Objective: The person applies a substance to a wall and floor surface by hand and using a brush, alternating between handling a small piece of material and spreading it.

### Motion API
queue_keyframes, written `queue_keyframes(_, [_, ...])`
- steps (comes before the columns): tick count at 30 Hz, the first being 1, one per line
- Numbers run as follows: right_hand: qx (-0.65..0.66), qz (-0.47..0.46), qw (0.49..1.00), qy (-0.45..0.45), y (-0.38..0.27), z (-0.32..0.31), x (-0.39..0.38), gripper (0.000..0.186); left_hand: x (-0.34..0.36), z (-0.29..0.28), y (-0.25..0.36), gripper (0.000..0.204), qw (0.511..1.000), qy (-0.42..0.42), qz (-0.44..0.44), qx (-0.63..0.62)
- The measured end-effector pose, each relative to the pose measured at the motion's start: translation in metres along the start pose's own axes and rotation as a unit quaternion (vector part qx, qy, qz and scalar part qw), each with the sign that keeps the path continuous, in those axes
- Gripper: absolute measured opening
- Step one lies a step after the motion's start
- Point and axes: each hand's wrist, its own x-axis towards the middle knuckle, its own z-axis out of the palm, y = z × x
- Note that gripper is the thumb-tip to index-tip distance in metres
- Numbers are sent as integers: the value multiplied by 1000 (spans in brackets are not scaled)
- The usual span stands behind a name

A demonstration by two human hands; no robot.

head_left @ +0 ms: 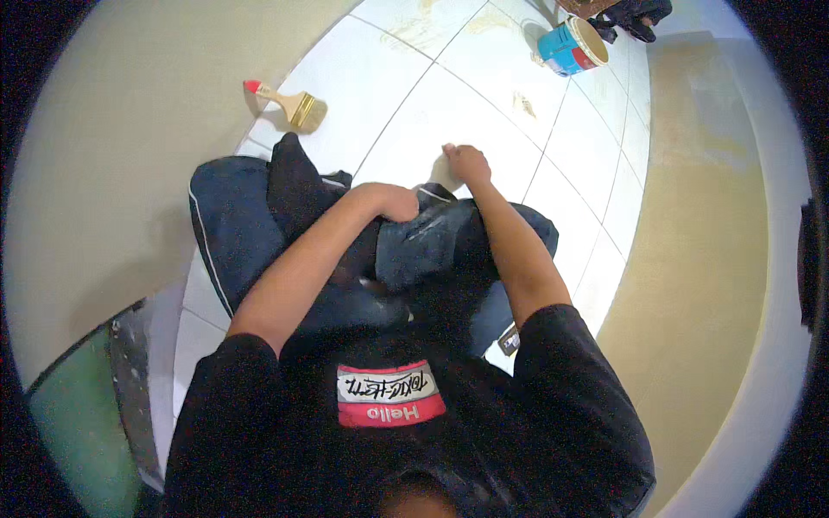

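Observation:
In the head view I sit cross-legged in dark blue trousers (pixel 236 207). My left hand (pixel 395 202) rests at the trousers over my lap, its fingers curled against dark fabric with pale smudges; whether it grips anything is hidden. My right hand (pixel 466 164) is above the white tiled floor (pixel 414 121), just beyond my lap, with its fingers closed; what they hold, if anything, is too small to make out. A paintbrush (pixel 294 107) with a wooden handle and red tip lies on the tiles to the left, near the wall.
A blue bucket (pixel 563 47) stands at the back right, near a dark heap (pixel 630 17). Pale stains mark some tiles. A beige wall (pixel 129 129) runs along the left, with a green and grey lower part (pixel 86 432); a yellowish painted wall (pixel 691 302) is on the right.

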Motion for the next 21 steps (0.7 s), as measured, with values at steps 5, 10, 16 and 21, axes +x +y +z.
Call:
queue_keyframes(5, [-65, 9, 989, -135, 13, 16, -17, 59, 0, 1, -3, 39, 1000, 4, 18, 23])
queue_keyframes(10, [-62, -19, 996, -57, 13, 9, -21, 62, -7, -6, 10, 38, 1000, -6, 6, 14])
queue_keyframes(16, [-24, -30, 996, -80, 21, 13, -17, 66, -6, -10, 17, 40, 1000, -11, 5, -8])
queue_keyframes(21, [-64, -70, 988, -119, 17, 26, -6, 70, -11, -9, 11, 41, 1000, -15, -14, -6])
